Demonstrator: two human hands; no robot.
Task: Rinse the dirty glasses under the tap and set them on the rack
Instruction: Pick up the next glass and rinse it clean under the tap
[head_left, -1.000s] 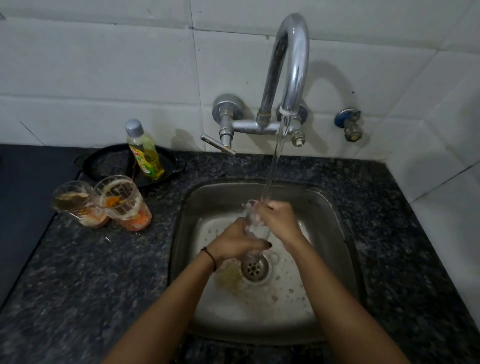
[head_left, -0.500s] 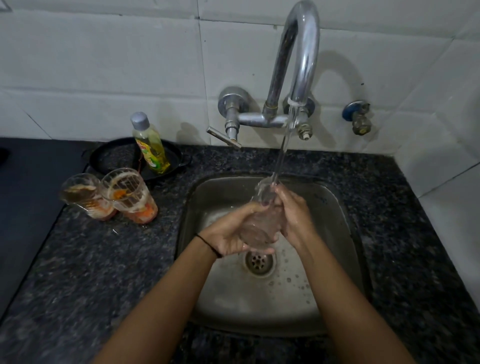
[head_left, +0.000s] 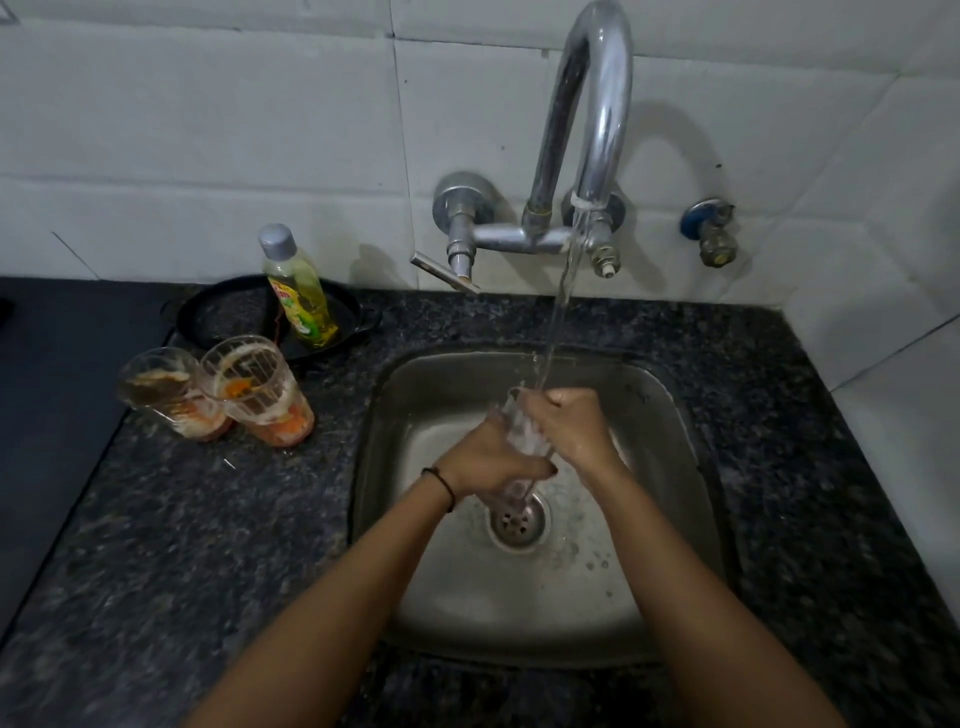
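A: We start at our hands. Our left hand (head_left: 491, 460) is wrapped around the lower part of the glass (head_left: 519, 441), and our right hand (head_left: 569, 428) is clasped over its upper part, near the mouth. Both are closed on it.

B: Which way does the glass lie?

A: Its long axis runs from the base, low and near the drain (head_left: 519, 519), up and away from us to the rim, which sits right under the water stream (head_left: 558, 322). It is tilted a little, not flat. We hold it between the two hands, above the middle of the sink (head_left: 670, 525), clear of the basin floor.

B: Which hand is nearer the next job?

A: We judge the left. The two dirty glasses (head_left: 218, 389) stand touching each other on the counter (head_left: 156, 545), well off to our left, near the sink's back left corner. Orange residue sits in their bottoms. Behind them a soap bottle (head_left: 298, 288) rests in a black pan (head_left: 270, 317) by the wall.

B: And the rack?

A: We cannot see one here. The tap (head_left: 587, 130) rises from the wall behind the sink's back edge, running. So one glass is mid-rinse and two wait.
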